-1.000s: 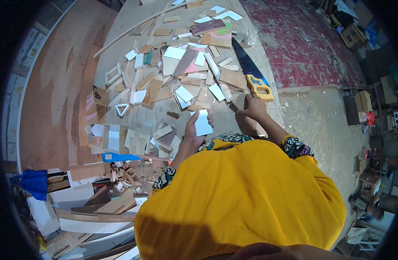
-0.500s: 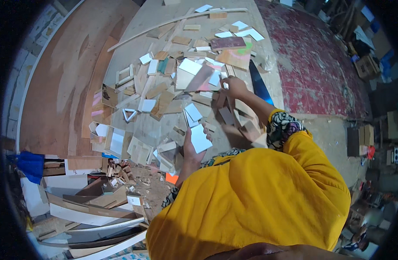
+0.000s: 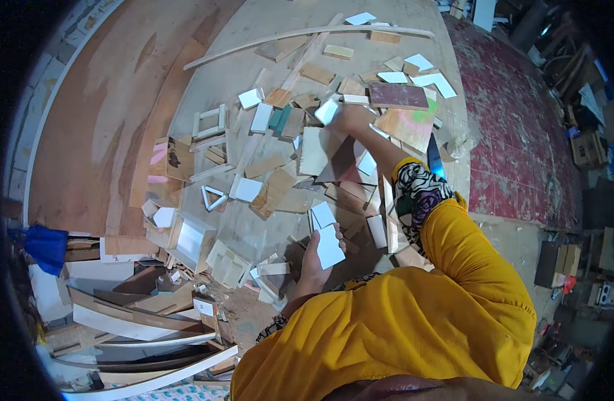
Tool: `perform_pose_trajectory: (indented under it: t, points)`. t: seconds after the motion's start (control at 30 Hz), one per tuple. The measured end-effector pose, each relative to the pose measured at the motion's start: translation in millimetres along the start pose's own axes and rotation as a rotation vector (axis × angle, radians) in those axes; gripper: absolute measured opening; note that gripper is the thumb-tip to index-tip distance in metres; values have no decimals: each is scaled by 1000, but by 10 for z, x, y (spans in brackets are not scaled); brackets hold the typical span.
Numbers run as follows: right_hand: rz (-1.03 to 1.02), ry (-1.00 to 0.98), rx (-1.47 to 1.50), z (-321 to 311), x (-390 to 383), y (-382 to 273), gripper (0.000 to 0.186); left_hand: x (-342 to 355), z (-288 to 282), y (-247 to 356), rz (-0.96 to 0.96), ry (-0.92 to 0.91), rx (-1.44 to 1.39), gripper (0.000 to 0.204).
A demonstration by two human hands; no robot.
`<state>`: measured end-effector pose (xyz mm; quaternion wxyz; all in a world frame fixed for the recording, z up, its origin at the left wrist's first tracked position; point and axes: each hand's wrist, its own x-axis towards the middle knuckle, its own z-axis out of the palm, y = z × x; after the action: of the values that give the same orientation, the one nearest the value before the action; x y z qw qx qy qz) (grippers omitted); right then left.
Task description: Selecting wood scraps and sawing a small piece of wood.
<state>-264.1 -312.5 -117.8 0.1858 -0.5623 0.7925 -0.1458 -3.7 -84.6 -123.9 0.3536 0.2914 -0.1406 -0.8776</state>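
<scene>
My left hand (image 3: 314,264) is closed around a few white-faced wood offcuts (image 3: 330,246), held low in front of my body. Farther out over the pile, my right hand (image 3: 352,120) is blurred by motion. Its fingers pinch the edge of a white rectangular offcut (image 3: 327,112), tilted up above a pale square board (image 3: 315,152); the fingertips are partly hidden. Close to that hand lie a dark reddish-brown board (image 3: 397,95) and a board with green and pink paint (image 3: 406,125). A green block (image 3: 279,119) sits to the left of it.
Loose offcuts cover the plywood surface, with small wooden frames (image 3: 210,123) and a white triangular frame (image 3: 214,198) at left. A long thin strip (image 3: 307,35) crosses the far side. A saw blade (image 3: 435,160) lies right of my forearm. Curved boards (image 3: 133,327) are stacked lower left.
My right hand has moved left and away from the offcuts beside the saw, and the white offcut is now raised off the pale board. My left hand keeps its pieces. The whole view has shifted.
</scene>
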Motion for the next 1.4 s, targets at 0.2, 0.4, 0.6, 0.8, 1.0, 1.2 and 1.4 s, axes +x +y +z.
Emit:
perform_pose_trajectory:
  t: [0.2,0.4,0.6,0.8,1.0,1.2,1.4]
  points:
    - [213,-60,1337,-261,92,292,36,138,89,96,12,-36,-44,58]
    - [130,-303,1515,-425,-354,436,24,211,192,199,53,-73,-30,67]
    - [-160,-554,1441,-990,-1708,-83,33,24,422,303,192,-190,-39,79]
    - [-290,-492,1185,-1059,-2455,-94,43,-378,852,366,234,-99,-29,71]
    - [-487,-460,946,-1152,-2984,-88,34,-720,943,250,139,-246,73,78]
    - [-661,-325,758,-1192,-3268,-143,26,-899,1064,83,96,-191,144,68]
    - [-424,-133,1055,-914,-3491,-186,21,-949,1216,-42,412,-93,63,60]
